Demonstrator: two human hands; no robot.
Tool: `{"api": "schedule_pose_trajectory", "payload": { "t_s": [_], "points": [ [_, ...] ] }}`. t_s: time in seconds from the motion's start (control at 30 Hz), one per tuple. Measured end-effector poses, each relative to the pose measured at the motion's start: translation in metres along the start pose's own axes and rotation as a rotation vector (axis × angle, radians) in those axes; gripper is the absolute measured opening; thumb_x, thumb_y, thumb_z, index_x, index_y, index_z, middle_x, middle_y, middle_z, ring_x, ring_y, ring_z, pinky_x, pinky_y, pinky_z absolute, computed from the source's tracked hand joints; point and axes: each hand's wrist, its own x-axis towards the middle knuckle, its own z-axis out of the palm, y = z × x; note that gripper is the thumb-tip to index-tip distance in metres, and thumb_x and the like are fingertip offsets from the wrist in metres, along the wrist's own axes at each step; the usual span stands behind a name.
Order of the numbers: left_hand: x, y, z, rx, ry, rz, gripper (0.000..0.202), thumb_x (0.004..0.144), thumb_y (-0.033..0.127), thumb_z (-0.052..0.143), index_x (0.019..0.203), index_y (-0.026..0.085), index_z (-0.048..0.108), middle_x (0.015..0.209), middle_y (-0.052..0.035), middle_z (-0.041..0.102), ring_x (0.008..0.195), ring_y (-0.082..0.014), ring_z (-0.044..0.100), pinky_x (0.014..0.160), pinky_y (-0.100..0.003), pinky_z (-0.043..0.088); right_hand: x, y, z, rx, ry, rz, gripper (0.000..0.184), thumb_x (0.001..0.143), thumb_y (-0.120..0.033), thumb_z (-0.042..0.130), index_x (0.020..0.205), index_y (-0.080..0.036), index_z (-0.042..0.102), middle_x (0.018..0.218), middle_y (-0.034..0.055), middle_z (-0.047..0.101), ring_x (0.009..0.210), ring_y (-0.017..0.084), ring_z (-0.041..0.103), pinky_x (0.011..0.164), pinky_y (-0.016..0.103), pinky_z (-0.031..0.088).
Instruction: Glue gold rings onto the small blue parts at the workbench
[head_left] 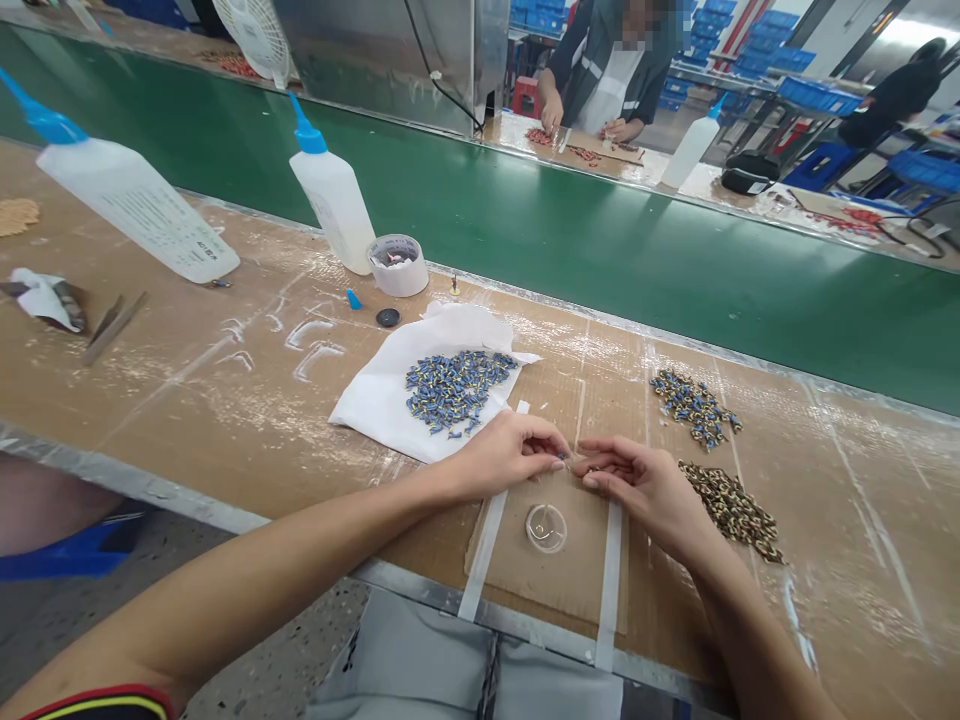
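Note:
My left hand (517, 450) pinches a tiny blue part (561, 458) between thumb and fingertips. Facing it, my right hand (637, 480) has its fingers closed on a small dark piece (592, 469), too small to name. The fingertips of both hands nearly meet above a taped cardboard pad (525, 570). Just below them on the pad stands a small clear round cup (546, 528). Left of my hands, a pile of small blue and yellow parts (457, 385) lies on white paper (375, 400). To the right are a blue-and-gold pile (694, 405) and a dark brass-coloured pile (735, 510).
Two white squeeze bottles (135, 205) (330, 205) with blue nozzles and a tape roll (397, 265) are at the left and back. Tweezers (112, 328) lie far left. A green belt (525, 225) runs behind; a co-worker (607, 80) sits across it.

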Motion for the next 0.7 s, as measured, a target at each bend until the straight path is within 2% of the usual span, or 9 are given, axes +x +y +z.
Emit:
{"api": "schedule_pose_trajectory", "payload": {
  "t_s": [0.13, 0.23, 0.4, 0.5, 0.7],
  "points": [
    [-0.001, 0.0002, -0.0007, 0.013, 0.005, 0.014, 0.015, 0.083, 0.016, 0.064, 0.096, 0.013, 0.072, 0.086, -0.0039, 0.072, 0.074, -0.0119, 0.061, 0.069, -0.022, 0.046, -0.001, -0.0028, 0.004, -0.031, -0.026, 0.033, 0.03, 0.073, -0.039, 0.078, 0.093, -0.018, 0.072, 0.085, 0.0079, 0.076, 0.078, 0.022, 0.072, 0.075, 0.037, 0.059],
    [-0.0013, 0.0012, -0.0007, 0.0, 0.005, 0.01, 0.014, 0.083, 0.015, 0.064, 0.095, 0.013, 0.072, 0.086, -0.0039, 0.071, 0.073, -0.0115, 0.061, 0.069, -0.021, 0.046, -0.0019, -0.0031, 0.0037, -0.014, 0.002, 0.058, 0.027, 0.075, -0.042, 0.076, 0.086, -0.018, 0.072, 0.075, 0.0056, 0.074, 0.068, 0.019, 0.069, 0.066, 0.032, 0.058],
    [-0.0014, 0.0013, 0.0, -0.036, 0.0, -0.007, 0.014, 0.084, 0.017, 0.063, 0.095, 0.013, 0.071, 0.084, -0.0038, 0.07, 0.069, -0.0109, 0.06, 0.066, -0.021, 0.046, -0.001, -0.0007, 0.004, -0.039, 0.09, -0.008, 0.029, 0.085, -0.043, 0.065, 0.096, -0.017, 0.072, 0.075, 0.0056, 0.073, 0.067, 0.018, 0.067, 0.066, 0.031, 0.056],
    [-0.0018, 0.0001, 0.0006, -0.07, -0.008, -0.028, 0.016, 0.085, 0.019, 0.062, 0.097, 0.013, 0.07, 0.083, -0.0037, 0.069, 0.066, -0.0107, 0.06, 0.062, -0.02, 0.046, -0.0004, -0.0019, 0.0043, -0.011, 0.139, -0.075, 0.029, 0.09, -0.041, 0.059, 0.102, -0.017, 0.07, 0.073, 0.0044, 0.072, 0.061, 0.015, 0.064, 0.061, 0.028, 0.055],
    [-0.0023, 0.0015, 0.0021, -0.12, -0.002, -0.037, 0.014, 0.085, 0.019, 0.061, 0.095, 0.012, 0.068, 0.084, -0.0044, 0.069, 0.064, -0.0105, 0.06, 0.06, -0.02, 0.047, -0.0005, -0.0061, 0.006, 0.044, 0.156, -0.138, 0.025, 0.092, -0.039, 0.059, 0.101, -0.018, 0.07, 0.077, 0.0049, 0.072, 0.067, 0.015, 0.064, 0.064, 0.027, 0.054]
  ]
}}
